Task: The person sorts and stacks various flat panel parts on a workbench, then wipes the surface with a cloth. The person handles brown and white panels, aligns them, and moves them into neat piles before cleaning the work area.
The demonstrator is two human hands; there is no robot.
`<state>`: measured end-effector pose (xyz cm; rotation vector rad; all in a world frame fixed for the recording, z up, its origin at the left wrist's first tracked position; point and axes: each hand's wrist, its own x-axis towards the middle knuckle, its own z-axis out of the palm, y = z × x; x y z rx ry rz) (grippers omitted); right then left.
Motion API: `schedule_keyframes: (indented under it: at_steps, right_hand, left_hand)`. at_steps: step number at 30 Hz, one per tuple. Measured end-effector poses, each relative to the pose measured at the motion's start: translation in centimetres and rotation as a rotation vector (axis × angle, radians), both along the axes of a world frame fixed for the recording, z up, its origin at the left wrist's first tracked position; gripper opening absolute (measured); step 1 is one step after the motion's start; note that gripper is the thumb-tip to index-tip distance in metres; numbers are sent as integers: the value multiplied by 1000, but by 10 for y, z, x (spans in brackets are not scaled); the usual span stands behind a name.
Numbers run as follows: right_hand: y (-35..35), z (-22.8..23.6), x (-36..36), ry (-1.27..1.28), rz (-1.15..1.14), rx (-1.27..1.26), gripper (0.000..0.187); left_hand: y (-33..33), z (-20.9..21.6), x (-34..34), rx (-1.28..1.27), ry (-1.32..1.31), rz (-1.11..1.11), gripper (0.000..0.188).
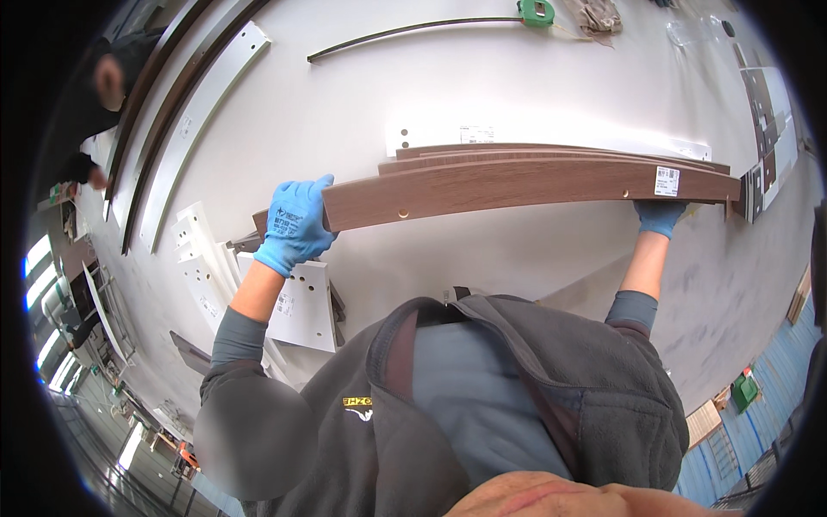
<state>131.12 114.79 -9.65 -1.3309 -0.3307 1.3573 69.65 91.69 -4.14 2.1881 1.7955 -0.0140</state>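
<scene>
A long brown wood-grain board (508,191), with a white label and small drilled holes, spans the space in front of me. My left hand (295,224), in a blue work glove, is closed around its left end with the thumb at the upper edge. Gloved the same way, my right hand (659,215) grips the board near its right end from the near edge; its fingers are hidden beneath. Just behind lie more brown boards (551,158) and a white drilled board (431,136) on the light table (362,112).
A green tape measure (536,12) lies at the far side, its blade pulled out. Long white boards (202,129) and dark boards stand left, near another person (95,103). White drilled panels (297,302) sit by my left forearm. Dark and white pieces (762,129) line the right.
</scene>
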Motion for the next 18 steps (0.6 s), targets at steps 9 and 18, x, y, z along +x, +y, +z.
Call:
schedule_keyframes:
  at_steps: [9,18]
  right_hand:
    - [15,-10,7,103,-5,-12,70]
    - [52,-26,-19,245,-151,57,70]
  left_hand:
    - [12,-2,-11,113,-16,-21,77]
    - [14,-40,-32,166,23,0,52]
